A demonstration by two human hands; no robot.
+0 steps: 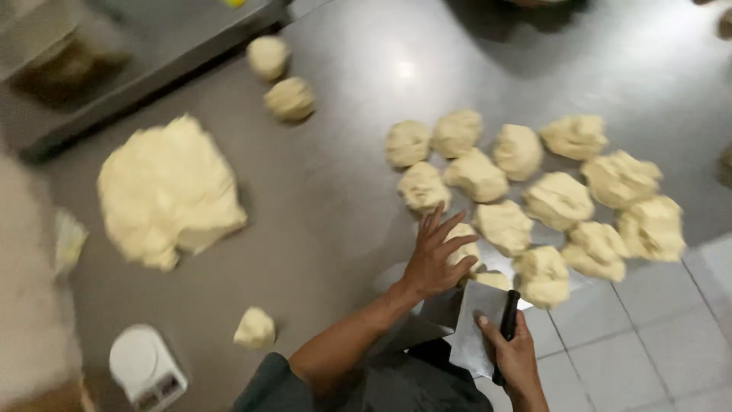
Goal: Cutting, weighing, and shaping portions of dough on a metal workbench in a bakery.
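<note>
My left hand (435, 255) lies with fingers spread on a dough piece (467, 246) at the near edge of a steel table (335, 191). My right hand (512, 352) grips a metal bench scraper (476, 324) by its black handle, just below that piece. Several rough cut dough pieces (560, 200) cluster to the right of my hands. A large mass of pale dough (168, 191) sits at the left of the table.
A small white scale (146, 366) stands at the near left, with a small dough piece (254, 328) beside it. Two rounded dough balls (278, 76) lie at the far side. White floor tiles (648, 343) show at lower right. A blurred pale shape (30, 305) fills the left edge.
</note>
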